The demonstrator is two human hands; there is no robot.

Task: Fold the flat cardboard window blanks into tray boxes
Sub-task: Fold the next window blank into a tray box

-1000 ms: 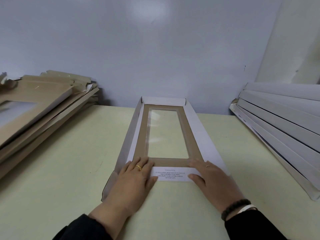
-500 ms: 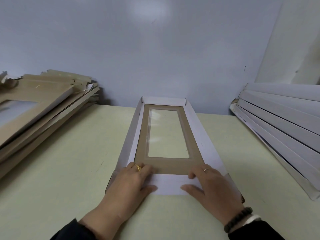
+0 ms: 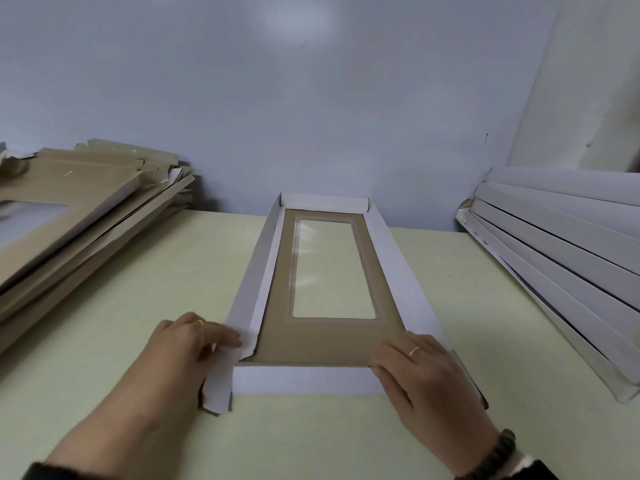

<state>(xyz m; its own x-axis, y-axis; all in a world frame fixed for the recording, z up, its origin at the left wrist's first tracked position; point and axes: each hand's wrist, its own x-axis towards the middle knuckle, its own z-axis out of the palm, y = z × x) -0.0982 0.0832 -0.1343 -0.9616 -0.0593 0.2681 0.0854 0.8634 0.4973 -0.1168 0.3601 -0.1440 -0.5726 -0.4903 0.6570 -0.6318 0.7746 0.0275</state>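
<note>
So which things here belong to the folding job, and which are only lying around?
In the job:
- window blank being folded
- left hand, right hand
- stack of flat blanks
- pile of white folded boxes

Only there:
- table
- wall

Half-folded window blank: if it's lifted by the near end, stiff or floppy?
Window blank: probably light and flexes along its length, as it looks like thin board with a large film window. Raised side walls likely stiffen it somewhat. The near flap lies flat, so that end may sag.
</note>
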